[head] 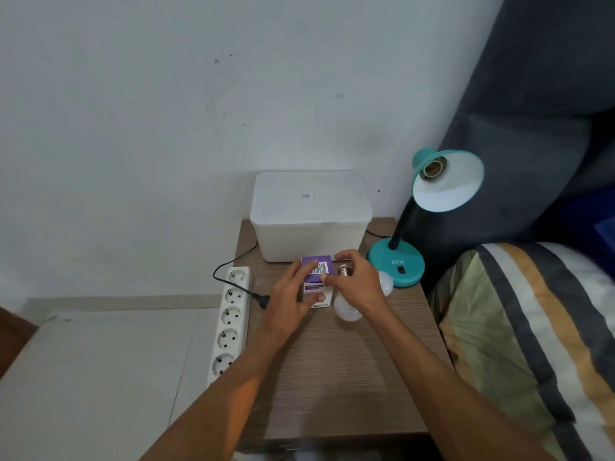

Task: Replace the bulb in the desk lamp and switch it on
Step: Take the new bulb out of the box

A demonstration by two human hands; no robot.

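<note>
A teal desk lamp stands at the table's back right, its shade (447, 184) tilted towards me and its socket (432, 168) empty. A black switch (401, 269) sits on its round base (397, 261). A purple and white bulb box (316, 272) lies in front of the white container. My left hand (291, 297) grips the box from the left. My right hand (354, 282) pinches the box's right end near a flap. One white bulb (346, 313) lies under my right hand, screw cap pointing away. A second white bulb (386, 283) rests against the lamp base.
A lidded white plastic container (309, 214) fills the back of the wooden table (332, 377). The lamp's black plug (263, 300) lies loose beside a white power strip (231, 322) along the left edge. A striped pillow (532, 327) and a dark headboard border the right.
</note>
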